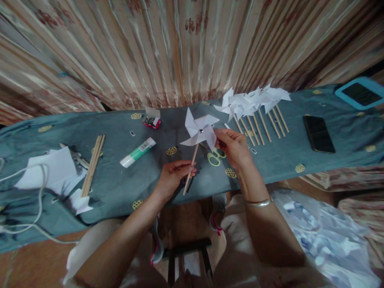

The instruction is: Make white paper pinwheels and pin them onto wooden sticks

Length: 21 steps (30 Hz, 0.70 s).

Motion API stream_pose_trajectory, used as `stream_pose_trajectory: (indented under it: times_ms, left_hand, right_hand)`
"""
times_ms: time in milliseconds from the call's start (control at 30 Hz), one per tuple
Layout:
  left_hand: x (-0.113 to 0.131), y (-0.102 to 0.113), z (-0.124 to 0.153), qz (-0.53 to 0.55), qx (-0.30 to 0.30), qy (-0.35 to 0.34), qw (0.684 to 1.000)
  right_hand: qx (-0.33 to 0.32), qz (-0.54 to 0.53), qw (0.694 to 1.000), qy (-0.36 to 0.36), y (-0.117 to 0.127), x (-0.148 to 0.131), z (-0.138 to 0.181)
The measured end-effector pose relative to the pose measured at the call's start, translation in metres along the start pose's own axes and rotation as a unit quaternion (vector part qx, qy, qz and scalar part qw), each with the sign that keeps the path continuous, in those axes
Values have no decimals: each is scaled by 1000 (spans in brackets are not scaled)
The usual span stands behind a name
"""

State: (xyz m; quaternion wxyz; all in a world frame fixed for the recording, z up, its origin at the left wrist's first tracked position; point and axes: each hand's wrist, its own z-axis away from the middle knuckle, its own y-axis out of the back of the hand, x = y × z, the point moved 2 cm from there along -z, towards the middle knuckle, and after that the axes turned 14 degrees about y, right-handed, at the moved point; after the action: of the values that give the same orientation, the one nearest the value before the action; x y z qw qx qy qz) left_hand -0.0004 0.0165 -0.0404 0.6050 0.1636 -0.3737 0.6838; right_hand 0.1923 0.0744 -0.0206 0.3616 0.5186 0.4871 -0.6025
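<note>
1. Behind the far edge of a long tabletop covered in teal cloth (165, 134), a beige patterned curtain (168, 52) is hung in folds.
2. By the far edge, right of the middle, a row of white paper pinwheels (255, 100) is laid.
3. Near the middle of the front edge, a single white paper pinwheel (194, 127) is held over the tabletop: its pale wooden stick (195, 154) is pinched by the left hand (174, 176), one vane (211, 140) by the right hand (234, 147), both grips narrow.
4. Toward the left end, white paper sheets (61, 168) are heaped beside bare wooden sticks (93, 166).
5. Near the right hand, scissors with yellow-green handles (214, 165) are partly covered.
6. By the far edge, left of the middle, an open red cardboard box (153, 124) is placed.
</note>
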Motion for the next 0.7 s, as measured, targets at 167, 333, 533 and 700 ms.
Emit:
stream_pose_trajectory:
  times_ms: [167,333,533,700]
  left_hand:
    - [0,1,-1,0,2,-7,1000]
    - [0,1,0,1,0,-9,1000]
    - [1,0,1,0,5,-12,1000]
    - [1,0,1,5,7,-19,1000]
  right_hand:
    - [-14,-31,999,-14,-4,0,2]
    - [-35,-47,998,-26,-8,-3,4]
    - [-34,-60,997,-39,-9,-1,5]
    - [-30,-63,996,-51,-10,3,6]
